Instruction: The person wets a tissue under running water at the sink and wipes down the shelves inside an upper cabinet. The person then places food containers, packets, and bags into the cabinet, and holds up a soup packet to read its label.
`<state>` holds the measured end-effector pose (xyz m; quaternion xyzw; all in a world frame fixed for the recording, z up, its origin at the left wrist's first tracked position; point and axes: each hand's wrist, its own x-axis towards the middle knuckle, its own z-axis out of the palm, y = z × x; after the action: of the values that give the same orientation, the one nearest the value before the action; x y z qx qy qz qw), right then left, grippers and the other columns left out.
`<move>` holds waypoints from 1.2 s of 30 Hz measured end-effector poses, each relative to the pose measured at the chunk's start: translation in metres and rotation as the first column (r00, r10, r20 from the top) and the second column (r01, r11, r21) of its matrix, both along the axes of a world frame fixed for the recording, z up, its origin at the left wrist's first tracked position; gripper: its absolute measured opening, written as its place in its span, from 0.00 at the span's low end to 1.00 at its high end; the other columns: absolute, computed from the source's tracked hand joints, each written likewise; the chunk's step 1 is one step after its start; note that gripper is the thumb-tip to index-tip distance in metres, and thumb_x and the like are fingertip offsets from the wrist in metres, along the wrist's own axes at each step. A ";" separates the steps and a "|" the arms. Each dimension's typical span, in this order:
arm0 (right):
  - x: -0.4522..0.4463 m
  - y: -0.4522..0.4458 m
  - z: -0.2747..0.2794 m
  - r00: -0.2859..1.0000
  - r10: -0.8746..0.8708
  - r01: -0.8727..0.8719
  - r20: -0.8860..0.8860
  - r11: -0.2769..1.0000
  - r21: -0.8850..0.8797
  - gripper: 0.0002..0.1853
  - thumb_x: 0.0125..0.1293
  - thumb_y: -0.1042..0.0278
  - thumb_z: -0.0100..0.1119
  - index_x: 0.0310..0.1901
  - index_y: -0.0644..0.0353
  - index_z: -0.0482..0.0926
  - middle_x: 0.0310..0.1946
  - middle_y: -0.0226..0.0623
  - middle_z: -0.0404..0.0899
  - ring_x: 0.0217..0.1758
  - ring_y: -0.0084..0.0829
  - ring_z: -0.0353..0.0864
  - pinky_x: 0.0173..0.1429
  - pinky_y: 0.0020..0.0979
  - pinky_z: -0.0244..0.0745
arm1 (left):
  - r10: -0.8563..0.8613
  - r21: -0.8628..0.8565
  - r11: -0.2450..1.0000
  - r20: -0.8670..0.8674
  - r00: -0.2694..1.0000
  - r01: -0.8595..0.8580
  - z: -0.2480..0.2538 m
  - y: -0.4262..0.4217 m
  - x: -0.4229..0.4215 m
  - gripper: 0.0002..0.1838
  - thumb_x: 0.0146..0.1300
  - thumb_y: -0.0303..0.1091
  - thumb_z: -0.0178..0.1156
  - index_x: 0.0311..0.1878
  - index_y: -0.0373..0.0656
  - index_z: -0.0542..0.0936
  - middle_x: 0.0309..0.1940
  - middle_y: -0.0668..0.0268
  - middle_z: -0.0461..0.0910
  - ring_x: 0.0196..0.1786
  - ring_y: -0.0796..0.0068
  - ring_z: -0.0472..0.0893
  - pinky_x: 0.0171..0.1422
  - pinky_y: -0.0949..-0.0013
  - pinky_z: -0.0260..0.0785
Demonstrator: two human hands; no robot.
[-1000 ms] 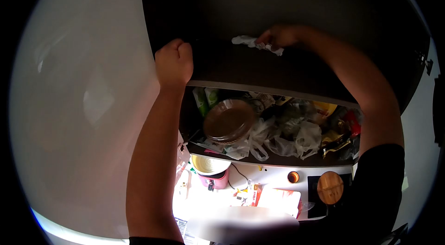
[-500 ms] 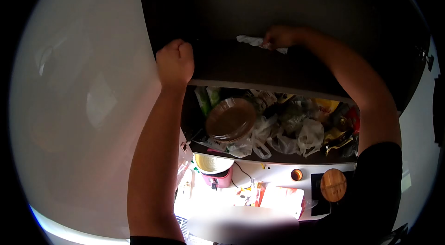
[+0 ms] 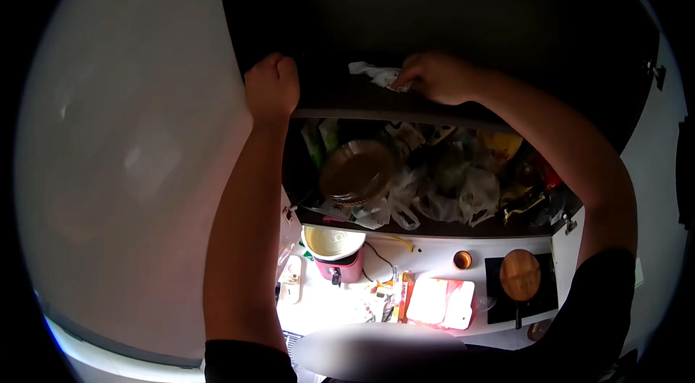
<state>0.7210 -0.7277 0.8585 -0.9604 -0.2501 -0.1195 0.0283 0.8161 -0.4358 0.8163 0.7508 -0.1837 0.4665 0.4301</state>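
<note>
My right hand (image 3: 438, 77) is closed on a white cloth (image 3: 375, 74), which lies on the dark upper shelf (image 3: 333, 97) of the open cabinet. The cloth's loose end sticks out to the left of my fingers. My left hand (image 3: 272, 86) is a closed fist at the cabinet's left edge, beside the white door; what it grips, if anything, is hidden. Below the upper shelf's front edge, the lower shelf holds a round brown glass bowl (image 3: 357, 172), plastic bags (image 3: 478, 195) and green packets (image 3: 319, 142).
The open white door (image 3: 130, 166) fills the left side. On the bright counter far below are a pink appliance (image 3: 339, 267) with a cream basket, a small amber cup (image 3: 462, 260), a red and white tray (image 3: 440, 302) and a round wooden lid (image 3: 520, 275) over a black hob.
My right hand has moved left and nearer the shelf's front edge, with the cloth in it. My left hand stays in nearly the same place. The view has shifted slightly.
</note>
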 end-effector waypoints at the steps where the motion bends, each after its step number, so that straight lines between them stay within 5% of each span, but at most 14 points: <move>1: -0.007 0.006 0.000 1.000 -0.018 0.017 0.022 1.000 0.008 0.15 0.70 0.75 0.56 0.55 0.55 0.86 0.57 0.44 0.79 0.61 0.43 0.80 0.66 0.40 0.75 | 0.012 -0.009 1.000 0.022 1.000 -0.012 0.000 -0.001 0.000 0.17 0.62 0.38 0.47 0.27 0.35 0.78 0.20 0.51 0.77 0.25 0.49 0.79 0.35 0.53 0.70; 5: -0.031 0.019 0.001 0.999 -0.044 0.046 -0.019 0.996 0.074 0.17 0.68 0.63 0.62 0.55 0.58 0.86 0.56 0.45 0.80 0.60 0.46 0.80 0.63 0.41 0.76 | -0.029 -0.018 0.999 0.017 0.999 0.030 -0.002 0.000 0.003 0.17 0.62 0.38 0.48 0.29 0.36 0.81 0.26 0.46 0.81 0.29 0.41 0.80 0.37 0.48 0.72; 11: -0.056 0.026 -0.024 0.986 -0.007 -0.013 0.164 0.993 0.120 0.22 0.63 0.56 0.72 0.54 0.61 0.86 0.46 0.41 0.80 0.50 0.41 0.81 0.54 0.38 0.77 | -0.194 -0.024 0.981 0.012 0.981 0.194 -0.003 0.011 -0.009 0.17 0.63 0.37 0.48 0.29 0.35 0.81 0.25 0.50 0.82 0.30 0.52 0.82 0.41 0.56 0.73; 13: -0.058 0.026 -0.030 0.988 0.010 -0.039 0.152 0.982 0.183 0.21 0.63 0.56 0.73 0.53 0.60 0.86 0.46 0.40 0.80 0.49 0.40 0.80 0.53 0.39 0.77 | -0.348 -0.205 0.892 0.255 0.902 0.402 -0.013 0.010 -0.016 0.15 0.65 0.33 0.46 0.32 0.34 0.81 0.30 0.54 0.84 0.38 0.62 0.83 0.47 0.62 0.72; 16: -0.067 0.029 -0.038 0.958 0.053 -0.117 0.283 0.969 0.217 0.14 0.68 0.63 0.68 0.49 0.61 0.87 0.44 0.42 0.81 0.50 0.41 0.81 0.55 0.40 0.78 | -0.231 -0.410 0.820 0.400 0.887 0.399 -0.058 -0.001 -0.043 0.11 0.67 0.30 0.46 0.32 0.36 0.76 0.32 0.61 0.77 0.40 0.67 0.77 0.49 0.65 0.69; 18: -0.067 0.032 -0.040 0.963 0.047 -0.119 0.265 0.958 0.260 0.13 0.68 0.64 0.67 0.49 0.61 0.86 0.44 0.42 0.82 0.49 0.41 0.82 0.55 0.40 0.78 | -0.395 -0.631 0.543 0.389 0.832 0.553 -0.089 -0.022 -0.066 0.08 0.66 0.29 0.46 0.34 0.38 0.74 0.31 0.63 0.73 0.40 0.68 0.75 0.51 0.67 0.68; 21: -0.068 0.035 -0.041 0.965 0.027 -0.109 0.262 0.946 0.305 0.10 0.69 0.67 0.65 0.48 0.61 0.86 0.43 0.42 0.82 0.49 0.38 0.84 0.54 0.37 0.79 | -0.553 -0.667 0.515 0.222 0.803 0.539 -0.109 -0.043 -0.083 0.08 0.63 0.29 0.50 0.40 0.37 0.76 0.34 0.58 0.77 0.45 0.65 0.77 0.55 0.63 0.68; 23: -0.071 0.038 -0.037 0.958 0.021 -0.113 0.285 0.944 0.310 0.08 0.69 0.70 0.64 0.46 0.61 0.86 0.42 0.40 0.83 0.48 0.36 0.85 0.53 0.34 0.79 | -0.240 -0.301 0.889 0.336 0.911 0.345 -0.094 -0.052 -0.098 0.14 0.60 0.31 0.55 0.47 0.38 0.78 0.38 0.55 0.80 0.48 0.60 0.80 0.58 0.59 0.69; 27: -0.078 0.045 -0.025 0.977 0.059 -0.145 0.204 0.884 0.444 0.08 0.70 0.72 0.62 0.47 0.63 0.84 0.43 0.40 0.84 0.46 0.32 0.86 0.52 0.32 0.80 | 0.081 0.118 0.981 0.471 0.878 -0.154 -0.058 -0.055 -0.116 0.23 0.55 0.33 0.60 0.56 0.41 0.82 0.45 0.53 0.85 0.51 0.51 0.83 0.62 0.51 0.70; 29: -0.084 0.051 -0.017 0.978 0.065 -0.158 0.199 0.853 0.497 0.09 0.70 0.72 0.62 0.48 0.64 0.84 0.43 0.40 0.84 0.46 0.31 0.85 0.51 0.31 0.80 | -0.276 0.291 0.932 0.194 0.941 0.214 -0.042 -0.053 -0.111 0.21 0.56 0.34 0.60 0.54 0.45 0.84 0.49 0.56 0.86 0.51 0.49 0.83 0.57 0.49 0.74; 30: -0.091 0.057 -0.009 0.986 0.038 -0.125 0.160 0.803 0.583 0.09 0.70 0.71 0.62 0.49 0.63 0.84 0.43 0.39 0.85 0.45 0.30 0.85 0.51 0.31 0.79 | -0.278 0.290 0.933 0.197 0.940 0.215 -0.035 -0.053 -0.105 0.21 0.56 0.34 0.60 0.54 0.45 0.84 0.49 0.56 0.86 0.51 0.49 0.83 0.57 0.49 0.74; 32: -0.093 0.060 -0.002 0.993 0.007 -0.085 0.121 0.746 0.661 0.10 0.70 0.70 0.62 0.50 0.63 0.83 0.43 0.38 0.85 0.45 0.29 0.84 0.51 0.31 0.79 | -0.586 -0.094 0.799 -0.342 0.734 0.594 -0.026 -0.057 -0.099 0.17 0.59 0.34 0.61 0.50 0.41 0.85 0.45 0.56 0.86 0.48 0.55 0.85 0.48 0.56 0.78; 34: -0.075 0.057 -0.006 0.871 0.004 -0.327 0.491 0.750 0.574 0.11 0.70 0.71 0.62 0.51 0.63 0.83 0.41 0.36 0.85 0.44 0.28 0.84 0.49 0.29 0.79 | -0.732 -0.336 0.679 -0.369 0.572 0.652 -0.010 -0.059 -0.130 0.17 0.61 0.34 0.61 0.52 0.39 0.82 0.45 0.58 0.84 0.49 0.61 0.83 0.46 0.60 0.78; 36: -0.069 0.062 -0.013 0.866 -0.048 -0.316 0.497 0.717 0.621 0.12 0.69 0.71 0.62 0.52 0.62 0.83 0.43 0.40 0.85 0.46 0.34 0.85 0.52 0.32 0.80 | -0.851 -0.557 0.525 -0.343 0.398 0.643 -0.007 -0.064 -0.141 0.17 0.64 0.33 0.61 0.54 0.36 0.80 0.44 0.60 0.82 0.50 0.67 0.82 0.45 0.63 0.78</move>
<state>0.6523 -0.6657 0.8460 -0.7989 -0.2583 -0.4344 0.3261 0.6750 -0.4997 0.8092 0.5993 -0.2825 -0.0118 0.7489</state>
